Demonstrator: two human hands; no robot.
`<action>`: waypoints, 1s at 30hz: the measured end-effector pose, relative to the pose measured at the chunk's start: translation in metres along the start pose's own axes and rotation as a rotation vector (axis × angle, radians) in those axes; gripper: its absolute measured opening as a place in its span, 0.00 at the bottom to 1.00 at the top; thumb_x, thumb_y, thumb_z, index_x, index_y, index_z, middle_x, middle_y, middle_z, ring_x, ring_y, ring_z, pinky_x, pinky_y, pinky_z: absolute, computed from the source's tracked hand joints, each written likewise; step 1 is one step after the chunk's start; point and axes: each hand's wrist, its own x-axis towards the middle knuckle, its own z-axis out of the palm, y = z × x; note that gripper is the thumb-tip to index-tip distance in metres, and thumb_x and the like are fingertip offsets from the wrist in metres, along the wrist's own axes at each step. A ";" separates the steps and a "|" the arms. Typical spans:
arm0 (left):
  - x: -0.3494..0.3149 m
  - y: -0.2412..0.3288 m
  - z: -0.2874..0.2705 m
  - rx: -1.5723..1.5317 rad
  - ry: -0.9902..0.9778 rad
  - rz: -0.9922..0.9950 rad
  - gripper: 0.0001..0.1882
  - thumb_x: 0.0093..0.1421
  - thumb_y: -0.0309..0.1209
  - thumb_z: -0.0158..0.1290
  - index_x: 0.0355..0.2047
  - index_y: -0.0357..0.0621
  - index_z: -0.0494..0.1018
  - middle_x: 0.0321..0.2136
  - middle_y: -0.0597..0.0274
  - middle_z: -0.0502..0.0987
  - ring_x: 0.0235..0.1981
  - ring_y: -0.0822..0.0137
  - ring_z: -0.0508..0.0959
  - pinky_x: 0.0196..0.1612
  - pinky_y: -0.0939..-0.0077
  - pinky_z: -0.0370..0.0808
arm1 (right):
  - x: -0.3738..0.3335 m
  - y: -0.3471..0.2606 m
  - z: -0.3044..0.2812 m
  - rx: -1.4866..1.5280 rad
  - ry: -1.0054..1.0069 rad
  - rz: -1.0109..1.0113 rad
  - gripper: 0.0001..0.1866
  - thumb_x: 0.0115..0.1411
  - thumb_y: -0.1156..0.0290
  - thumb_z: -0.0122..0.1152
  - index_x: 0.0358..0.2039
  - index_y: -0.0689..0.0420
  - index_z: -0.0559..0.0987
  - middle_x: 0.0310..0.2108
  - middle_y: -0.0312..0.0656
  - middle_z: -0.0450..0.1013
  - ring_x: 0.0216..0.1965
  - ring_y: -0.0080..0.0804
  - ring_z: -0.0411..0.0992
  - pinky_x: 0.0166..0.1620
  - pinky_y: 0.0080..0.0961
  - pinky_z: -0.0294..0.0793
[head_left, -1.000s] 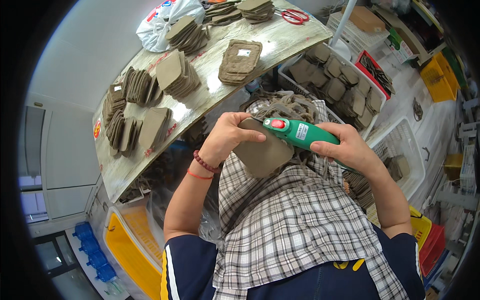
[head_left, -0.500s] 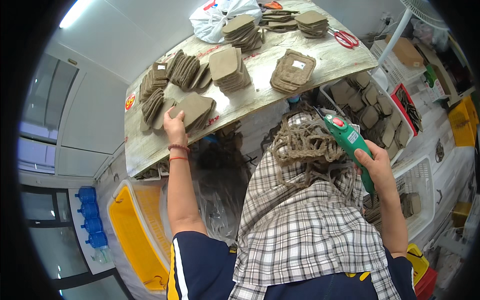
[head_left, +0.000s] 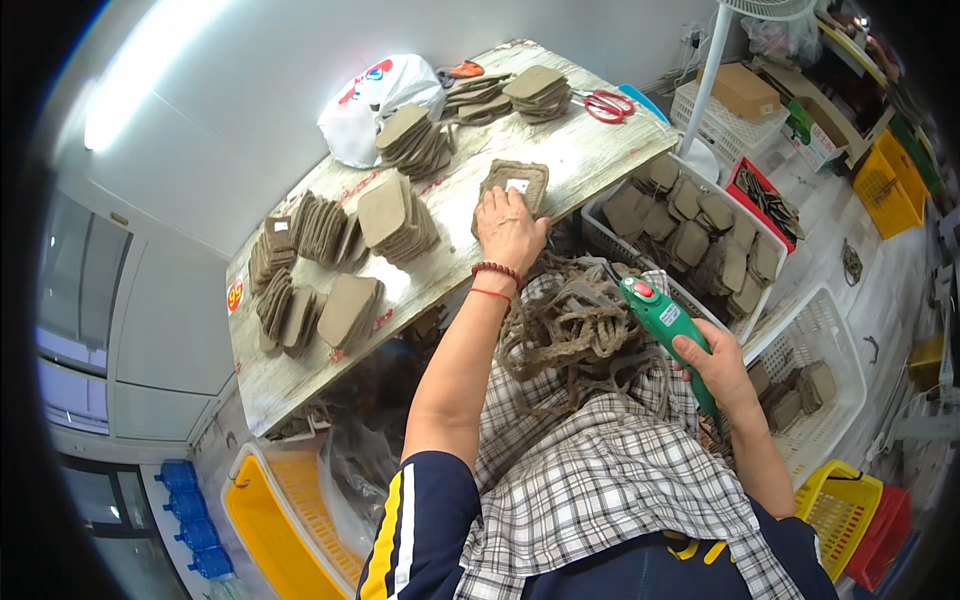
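My left hand [head_left: 510,238] lies on a stack of brown pads [head_left: 528,174] with a raised edge and a small white label, close to the table's near edge. Its fingers stretch flat over the top pad. In my right hand [head_left: 715,362] is a green handheld electric cutter [head_left: 668,322] with a red button, its metal tip pointing up and left. Beside that tip, a tangle of brown trimmed strips [head_left: 570,325] rests on my checked apron [head_left: 610,470]. Further left on the table stand a neat pad stack [head_left: 390,212] and a leaning pad stack [head_left: 350,310].
Red-handled scissors [head_left: 608,106] and a white plastic bag [head_left: 372,110] are at the table's far side. A white crate of pads [head_left: 770,285] stands right of the table, and another white basket [head_left: 845,385] nearer me. A yellow crate [head_left: 265,525] sits lower left.
My left hand has left the leaning stack at the left and moved right onto the labelled stack. The view has shifted; my right hand still holds the cutter over my lap.
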 end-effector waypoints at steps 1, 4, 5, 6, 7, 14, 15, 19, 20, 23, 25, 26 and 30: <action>0.003 0.002 -0.002 0.023 -0.063 -0.026 0.30 0.54 0.40 0.54 0.52 0.30 0.66 0.48 0.41 0.71 0.52 0.49 0.70 0.54 0.57 0.65 | -0.003 0.001 -0.001 0.003 0.018 0.017 0.19 0.59 0.58 0.63 0.38 0.62 0.76 0.24 0.35 0.71 0.23 0.19 0.68 0.26 0.19 0.69; 0.010 0.004 -0.007 -0.008 -0.131 -0.080 0.24 0.53 0.30 0.48 0.50 0.33 0.68 0.42 0.44 0.74 0.45 0.49 0.74 0.46 0.56 0.70 | -0.006 0.000 -0.004 0.025 0.053 0.019 0.19 0.59 0.58 0.62 0.39 0.63 0.76 0.24 0.34 0.71 0.23 0.18 0.68 0.26 0.19 0.69; 0.013 0.001 -0.007 -0.008 -0.139 -0.094 0.22 0.54 0.29 0.48 0.49 0.35 0.69 0.41 0.45 0.74 0.44 0.49 0.74 0.46 0.57 0.69 | -0.006 0.001 -0.004 0.009 0.050 0.013 0.19 0.59 0.58 0.62 0.40 0.63 0.76 0.23 0.34 0.70 0.23 0.18 0.68 0.26 0.19 0.69; 0.015 -0.003 -0.008 -0.008 -0.147 -0.110 0.20 0.54 0.29 0.48 0.48 0.37 0.69 0.40 0.46 0.73 0.43 0.50 0.75 0.45 0.57 0.69 | -0.004 0.000 -0.004 -0.008 0.045 0.007 0.19 0.59 0.59 0.62 0.40 0.63 0.76 0.23 0.34 0.70 0.22 0.18 0.68 0.26 0.19 0.69; 0.017 -0.008 -0.004 0.036 -0.099 -0.095 0.18 0.55 0.26 0.46 0.48 0.42 0.70 0.39 0.50 0.75 0.41 0.51 0.76 0.45 0.58 0.69 | -0.002 0.000 -0.004 -0.025 0.040 0.001 0.19 0.59 0.59 0.62 0.41 0.63 0.76 0.23 0.34 0.70 0.22 0.18 0.68 0.26 0.18 0.69; 0.021 -0.028 -0.069 -1.688 0.353 -0.473 0.12 0.60 0.19 0.50 0.46 0.32 0.72 0.38 0.56 0.79 0.34 0.69 0.79 0.39 0.76 0.77 | 0.003 -0.009 0.011 -0.015 0.103 -0.117 0.20 0.59 0.59 0.62 0.42 0.63 0.76 0.22 0.32 0.70 0.21 0.16 0.66 0.25 0.17 0.67; 0.011 -0.021 -0.073 -1.868 0.347 -0.516 0.13 0.61 0.20 0.50 0.46 0.32 0.71 0.41 0.56 0.78 0.37 0.67 0.78 0.42 0.75 0.77 | 0.003 -0.012 0.015 -0.026 0.123 -0.135 0.20 0.59 0.58 0.62 0.42 0.63 0.76 0.22 0.32 0.70 0.21 0.16 0.65 0.25 0.17 0.67; -0.018 0.030 -0.089 -2.412 0.399 -0.671 0.16 0.61 0.25 0.54 0.48 0.34 0.69 0.44 0.57 0.76 0.45 0.63 0.77 0.50 0.70 0.76 | 0.007 -0.022 0.033 -0.034 0.166 -0.207 0.21 0.59 0.57 0.63 0.43 0.62 0.76 0.22 0.31 0.69 0.21 0.15 0.65 0.25 0.16 0.66; -0.022 0.043 -0.091 -2.491 0.387 -0.751 0.15 0.61 0.25 0.54 0.48 0.36 0.69 0.45 0.58 0.76 0.47 0.63 0.76 0.53 0.68 0.74 | 0.006 -0.025 0.035 -0.040 0.177 -0.220 0.22 0.59 0.57 0.64 0.43 0.62 0.76 0.22 0.31 0.69 0.21 0.15 0.64 0.25 0.16 0.66; -0.027 0.067 -0.082 -2.652 0.338 -0.784 0.15 0.61 0.25 0.54 0.48 0.37 0.69 0.46 0.59 0.75 0.48 0.63 0.75 0.54 0.66 0.73 | 0.005 -0.027 0.041 -0.037 0.208 -0.238 0.24 0.59 0.56 0.64 0.46 0.62 0.75 0.22 0.31 0.69 0.21 0.15 0.64 0.25 0.15 0.66; -0.028 0.078 -0.081 -2.722 0.306 -0.808 0.16 0.61 0.25 0.54 0.48 0.38 0.69 0.46 0.59 0.75 0.48 0.62 0.75 0.54 0.66 0.73 | 0.003 -0.029 0.043 -0.025 0.222 -0.226 0.25 0.59 0.55 0.63 0.48 0.63 0.75 0.22 0.30 0.69 0.21 0.15 0.64 0.25 0.16 0.66; -0.028 0.083 -0.081 -2.729 0.306 -0.816 0.16 0.61 0.26 0.54 0.49 0.38 0.69 0.46 0.59 0.75 0.48 0.62 0.75 0.54 0.66 0.73 | 0.002 -0.029 0.043 -0.032 0.227 -0.237 0.25 0.59 0.55 0.63 0.47 0.63 0.75 0.22 0.30 0.69 0.21 0.15 0.64 0.25 0.16 0.65; -0.027 0.095 -0.075 -2.776 0.271 -0.802 0.16 0.61 0.26 0.54 0.49 0.39 0.69 0.46 0.59 0.75 0.48 0.63 0.75 0.54 0.66 0.73 | -0.003 -0.028 0.045 -0.038 0.249 -0.268 0.26 0.59 0.54 0.63 0.48 0.63 0.75 0.21 0.30 0.68 0.21 0.14 0.64 0.24 0.16 0.65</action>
